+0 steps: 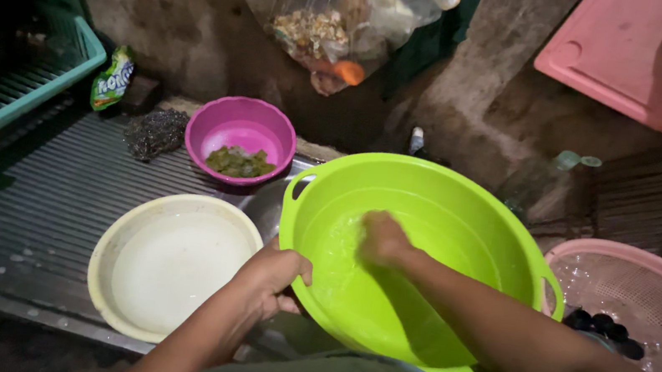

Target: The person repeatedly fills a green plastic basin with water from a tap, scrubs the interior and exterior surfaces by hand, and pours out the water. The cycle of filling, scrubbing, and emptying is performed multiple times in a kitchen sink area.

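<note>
Head view. Round, glossy green plastic basin (423, 256) with two cut-out handles, tilted toward the person, rests over a ribbed metal counter (43, 201). Left hand (274, 276) clamps its fingers on the near rim; right hand (382, 238) lies inside against the wet wall, blurred, so whether its fingers are apart cannot be told. Beside it: shallow cream bowl (170, 263), small magenta bowl (240, 137), dark scouring pad (154, 132), pink mesh strainer (646, 296).
</note>
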